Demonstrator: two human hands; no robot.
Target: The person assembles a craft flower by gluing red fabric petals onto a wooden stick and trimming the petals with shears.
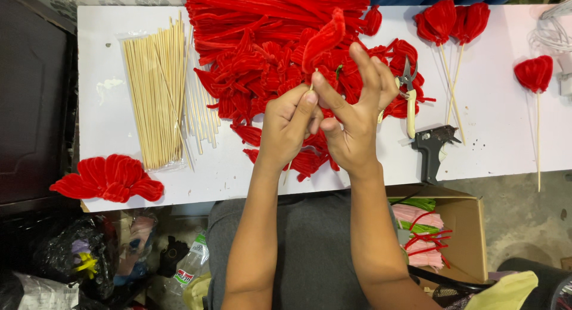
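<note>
Head view, looking down on a white table (250, 176). Left hand (289, 128) and right hand (354, 122) meet above the table's middle, fingers touching. Left hand: fingers curled shut, thumb and forefinger pinching the top of a thin wooden stick (311, 86) just under a red petal (325, 39). Right hand: thumb and forefinger close on the same spot from the other side; its remaining fingers stand loosely spread and upright beside the petal. The petal, a folded loop of red pipe cleaner, rises tilted above both hands. Beneath the hands, a pile of loose petals (262, 71) covers the table's centre, with straight red pipe cleaners (262, 9) stacked behind it at the far edge. Left of the pile lies an open bag of sticks (156, 95); at the near left corner, a fan of joined petals (107, 179). Right of the hands: scissors (409, 98), then a glue gun (432, 149) at the near edge, and finished flowers on sticks (453, 24). A cardboard box (462, 226) of coloured pipe cleaners stands on the floor.
</note>
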